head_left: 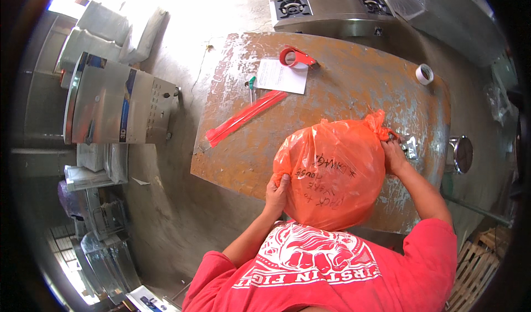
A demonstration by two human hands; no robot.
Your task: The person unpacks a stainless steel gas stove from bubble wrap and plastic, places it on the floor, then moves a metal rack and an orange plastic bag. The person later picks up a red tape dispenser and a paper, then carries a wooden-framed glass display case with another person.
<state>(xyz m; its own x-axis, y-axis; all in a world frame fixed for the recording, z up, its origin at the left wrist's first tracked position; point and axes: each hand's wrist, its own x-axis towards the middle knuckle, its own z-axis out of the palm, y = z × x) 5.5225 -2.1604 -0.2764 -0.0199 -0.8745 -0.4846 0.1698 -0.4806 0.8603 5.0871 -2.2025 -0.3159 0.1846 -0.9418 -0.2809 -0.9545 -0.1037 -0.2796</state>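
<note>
A big, rounded orange plastic bag [332, 196] with handwriting on it sits at the near edge of the table, close against my body. My left hand [277, 195] grips its left side, thumb on top and fingers curled under the plastic. At the bag's upper right, next to its gathered, bunched corner [377, 125], is my right hand [394, 155]. Its fingers are bent around the bag's edge there and partly hidden. What fills the bag cannot be seen.
On the worn table [232, 163] lie a red plastic strip [246, 118], a white sheet [276, 77], a red tape dispenser [297, 58], a green-topped tool [252, 84] and a white tape roll [424, 74]. A gas stove [332, 14] stands beyond; a steel cabinet [119, 102] is left.
</note>
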